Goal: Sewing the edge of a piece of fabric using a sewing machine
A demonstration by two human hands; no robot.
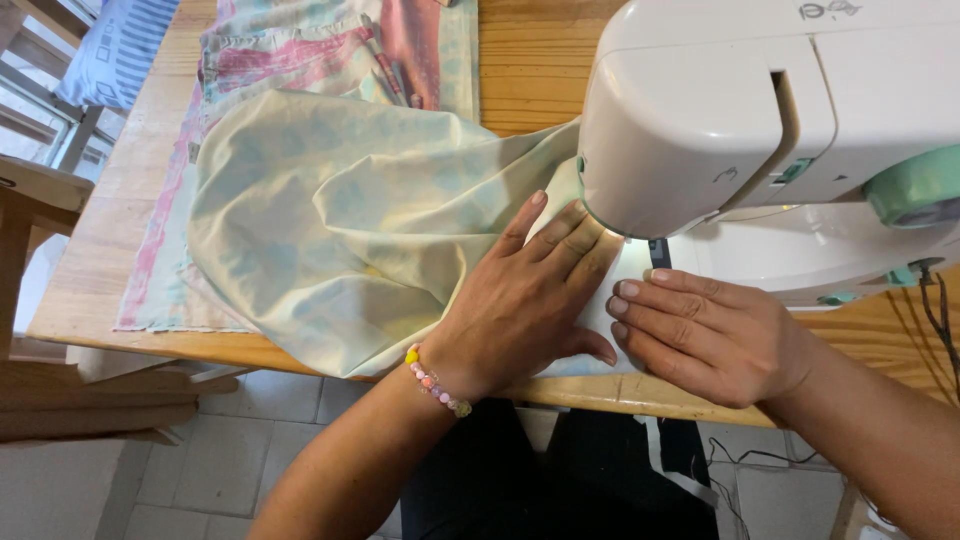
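A pale yellow fabric lies bunched on a wooden table, its edge running under the head of a white sewing machine. My left hand, with a beaded bracelet at the wrist, presses flat on the fabric, fingers spread and reaching under the machine head. My right hand lies flat on the fabric's lit part just right of it, fingers pointing left. The needle is hidden behind the machine head.
A pink and light-blue patterned cloth lies at the back of the table. Green knobs sit on the machine's right side. A wooden chair stands at left, and cables hang at right. Tiled floor lies below.
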